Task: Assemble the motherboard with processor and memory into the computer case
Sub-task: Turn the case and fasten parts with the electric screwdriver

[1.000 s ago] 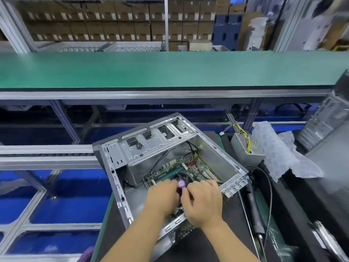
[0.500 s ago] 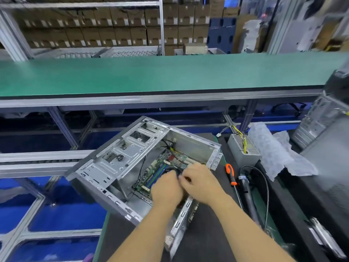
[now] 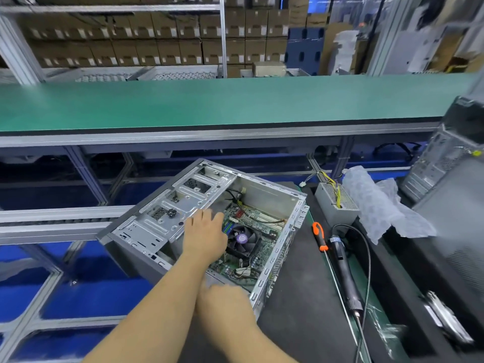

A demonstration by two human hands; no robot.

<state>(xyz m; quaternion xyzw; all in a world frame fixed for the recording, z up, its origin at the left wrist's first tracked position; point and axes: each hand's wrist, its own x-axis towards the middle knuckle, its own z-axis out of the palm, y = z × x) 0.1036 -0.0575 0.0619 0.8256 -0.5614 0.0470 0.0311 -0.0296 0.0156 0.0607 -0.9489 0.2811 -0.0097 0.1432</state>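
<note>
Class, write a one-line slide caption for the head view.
Left hand reaches into the open computer case beside the motherboard's fan.

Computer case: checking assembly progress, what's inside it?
Inside the computer case lies the motherboard with a cooler fan and cables. The left hand covers part of the board.

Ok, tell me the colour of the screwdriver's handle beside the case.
Orange, on the screwdriver in the head view.

No text reads clearly (carton labels blurred); nothing legible.
</note>
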